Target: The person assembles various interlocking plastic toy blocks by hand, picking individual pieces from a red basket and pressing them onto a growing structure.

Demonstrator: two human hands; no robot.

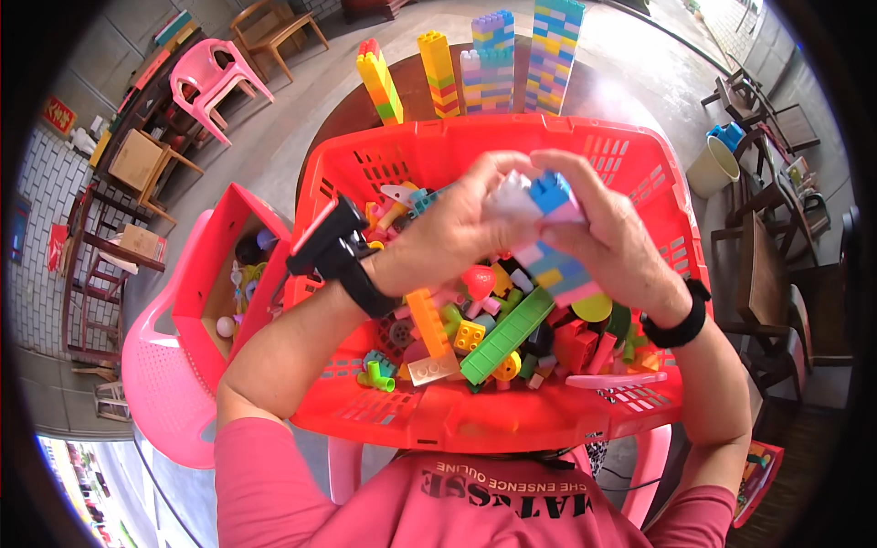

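Above the red basket point(484, 425), both hands are closed around a stack of pastel toy building blocks point(559, 272). My right hand point(621, 242) wraps its right side, with a blue block at the top between thumb and fingers. On the other side, my left hand point(461, 219) grips the pale white-lavender blocks at the upper end; its fingertips are slightly blurred. Beneath them, the basket holds loose toy pieces, among them a green strip-shaped piece point(508, 336), an orange block piece point(427, 322), a yellow block point(470, 335) and a red strawberry-shaped piece point(478, 282).
Several block towers stand on the brown round table beyond the basket, including a tall pastel one point(554, 57) and a yellow-red one point(438, 73). At left, a red box point(196, 306) of toys rests on a pink chair point(160, 393). A cream bin point(713, 167) stands at right.
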